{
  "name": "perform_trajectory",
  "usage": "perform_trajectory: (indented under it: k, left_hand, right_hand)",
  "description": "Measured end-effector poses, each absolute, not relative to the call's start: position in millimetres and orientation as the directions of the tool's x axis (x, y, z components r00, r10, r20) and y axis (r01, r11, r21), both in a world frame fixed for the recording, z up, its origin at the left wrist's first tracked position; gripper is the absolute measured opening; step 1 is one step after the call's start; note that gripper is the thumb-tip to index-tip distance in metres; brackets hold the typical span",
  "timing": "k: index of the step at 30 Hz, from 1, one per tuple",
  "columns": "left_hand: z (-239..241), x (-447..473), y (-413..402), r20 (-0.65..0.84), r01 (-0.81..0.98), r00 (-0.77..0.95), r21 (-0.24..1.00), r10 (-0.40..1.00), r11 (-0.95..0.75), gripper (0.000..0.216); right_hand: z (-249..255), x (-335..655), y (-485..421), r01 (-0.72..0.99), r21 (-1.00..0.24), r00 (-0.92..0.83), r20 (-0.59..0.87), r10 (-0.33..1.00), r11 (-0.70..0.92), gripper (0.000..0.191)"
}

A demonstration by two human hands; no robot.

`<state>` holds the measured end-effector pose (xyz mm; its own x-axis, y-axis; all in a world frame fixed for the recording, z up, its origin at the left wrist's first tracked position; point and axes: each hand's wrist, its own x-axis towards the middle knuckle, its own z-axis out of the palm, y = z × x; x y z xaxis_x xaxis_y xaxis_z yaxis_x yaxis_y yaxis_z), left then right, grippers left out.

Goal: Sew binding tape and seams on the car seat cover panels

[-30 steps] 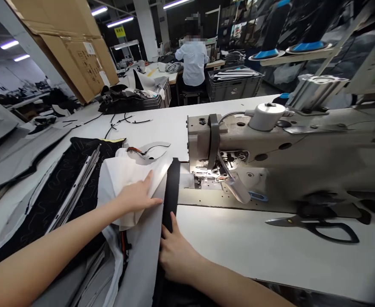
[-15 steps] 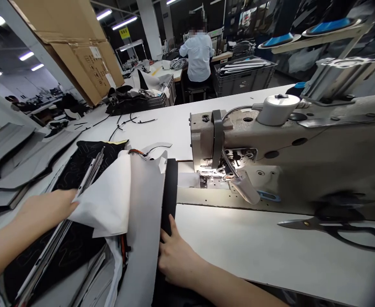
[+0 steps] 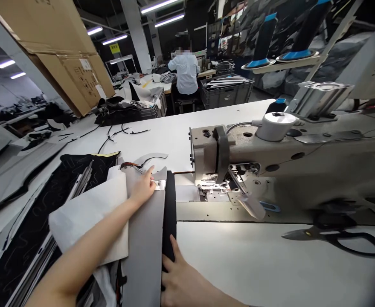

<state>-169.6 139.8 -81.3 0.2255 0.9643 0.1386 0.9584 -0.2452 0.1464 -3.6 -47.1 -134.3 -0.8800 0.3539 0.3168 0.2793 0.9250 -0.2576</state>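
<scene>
Where the white laminate bench (image 3: 149,132) meets the sewing station, the work lies flat and overlapping. At the far left, grey cut panels with curved, dark-bound edges (image 3: 4,179) lie stacked on the bench. Next comes a black quilted panel with pale squiggled stitching (image 3: 24,251), with a narrow silver-grey ribbed strip (image 3: 81,183) lying across it. A soft white nonwoven sheet (image 3: 85,217), matte and lightly creased, is folded over this area.

The left hand (image 3: 140,187) is open, not clenched, with its fingers extended and resting on a smooth grey felt-like panel (image 3: 144,247), just beside a small white barcode label (image 3: 158,184). A curved grey offcut (image 3: 150,158) lies just beyond the fingertips. Along the panel's right edge runs a long black fabric band (image 3: 170,213), its upper end near the machine's lit needle area. The right hand (image 3: 181,277) is spread and ungripping, pressing down on the lower end of the band near the bench's near edge.

To the right stands a beige cast-metal industrial sewing machine (image 3: 270,170), well lit at its needle plate. Steel shears with black looped handles (image 3: 334,238) lie on the bench just below the machine's base.
</scene>
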Motion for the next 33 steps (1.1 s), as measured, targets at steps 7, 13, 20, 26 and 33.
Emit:
perform_trajectory:
  k: [7, 13, 20, 26, 33]
  left_hand:
    - [-91.9, -160.7, 141.2, 0.140, 0.974, 0.218, 0.031, 0.966, -0.225, 0.052]
    - [-86.3, -128.1, 102.4, 0.102, 0.933, 0.343, 0.081, 0.934, -0.352, 0.045]
    - [-91.2, -77.3, 54.8, 0.171, 0.796, 0.422, 0.400, 0.891, -0.454, 0.047]
    - [-104.1, -63.4, 58.4, 0.191, 0.742, 0.418, 0.492, 0.888, -0.455, 0.057]
    - [-99.4, -67.6, 63.8, 0.150, 0.874, 0.474, 0.040, 0.867, -0.485, 0.051]
  right_hand:
    - [-107.9, 15.1, -33.0, 0.457, -0.332, -0.833, 0.165, 0.528, 0.825, 0.047]
    - [-103.3, 26.5, -45.9, 0.488, -0.302, -0.827, 0.138, 0.544, 0.819, 0.028]
    - [-131.1, 43.4, -94.5, 0.485, -0.264, -0.754, 0.356, 0.552, 0.834, 0.026]
    - [-127.9, 59.4, -95.3, 0.557, -0.309, -0.706, 0.312, 0.635, 0.771, 0.019]
    - [-129.4, 60.2, -92.4, 0.637, -0.281, -0.620, 0.366, 0.694, 0.718, 0.022]
